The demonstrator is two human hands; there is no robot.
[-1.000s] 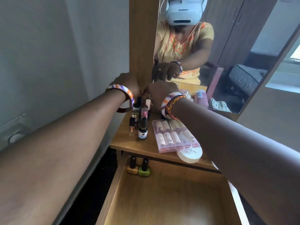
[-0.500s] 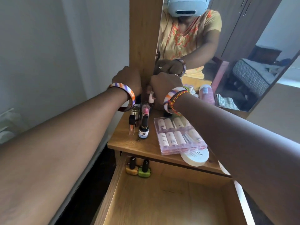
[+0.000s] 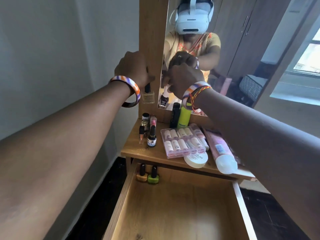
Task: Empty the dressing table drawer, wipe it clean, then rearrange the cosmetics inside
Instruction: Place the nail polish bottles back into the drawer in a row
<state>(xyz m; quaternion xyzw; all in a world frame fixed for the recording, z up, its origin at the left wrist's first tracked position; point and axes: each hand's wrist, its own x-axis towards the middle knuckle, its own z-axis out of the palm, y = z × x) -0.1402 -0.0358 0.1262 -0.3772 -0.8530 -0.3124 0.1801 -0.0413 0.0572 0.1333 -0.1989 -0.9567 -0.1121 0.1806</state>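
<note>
Left hand (image 3: pixel 133 70) held a clear bottle (image 3: pixel 148 96), right hand (image 3: pixel 184 78) a dark bottle (image 3: pixel 164 99); knuckles hid the caps and fingers.

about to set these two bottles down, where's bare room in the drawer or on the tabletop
The drawer floor is bare except its back-left corner, where the yellow bottle and green bottle stand; room lies right of and in front of them. On the tabletop, only a strip along the front-left edge is free, ahead of the eyeliner bottle. The pink case, round compact and pink tube crowd the right.

Drawer (image 3: pixel 173 213) front beyond bottom edge
</note>
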